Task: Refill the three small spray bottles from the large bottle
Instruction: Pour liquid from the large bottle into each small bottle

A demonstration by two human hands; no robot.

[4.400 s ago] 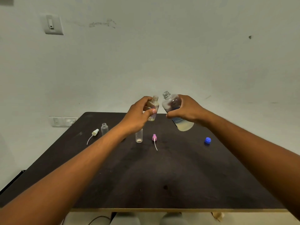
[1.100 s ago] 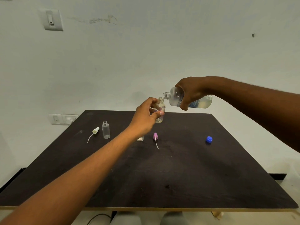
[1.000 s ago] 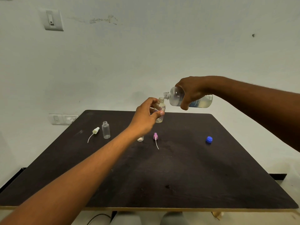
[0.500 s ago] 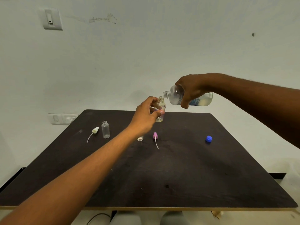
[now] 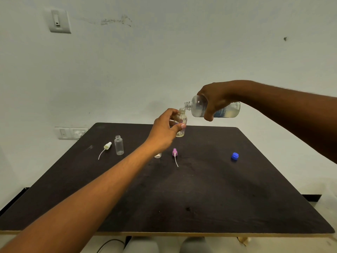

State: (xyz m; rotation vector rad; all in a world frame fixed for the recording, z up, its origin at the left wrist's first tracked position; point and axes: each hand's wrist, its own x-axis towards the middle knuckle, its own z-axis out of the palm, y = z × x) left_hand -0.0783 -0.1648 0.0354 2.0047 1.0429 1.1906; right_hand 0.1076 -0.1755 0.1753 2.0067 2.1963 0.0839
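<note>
Above the worktop [image 5: 200, 198], the left hand [image 5: 164, 130] is curled around a small spray bottle [image 5: 181, 123]. The right hand [image 5: 215, 101] clasps the large bottle [image 5: 224, 109], tipped sideways, mouth at the small bottle's neck.

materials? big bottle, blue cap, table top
Big bottle: clear, glossy, likely plastic; liquid and label show through.
Blue cap: opaque, probably moulded plastic; too small to see detail.
Table top: dark matte board, scuffed, with a paler raw front edge; looks like laminated or painted wood board.
</note>
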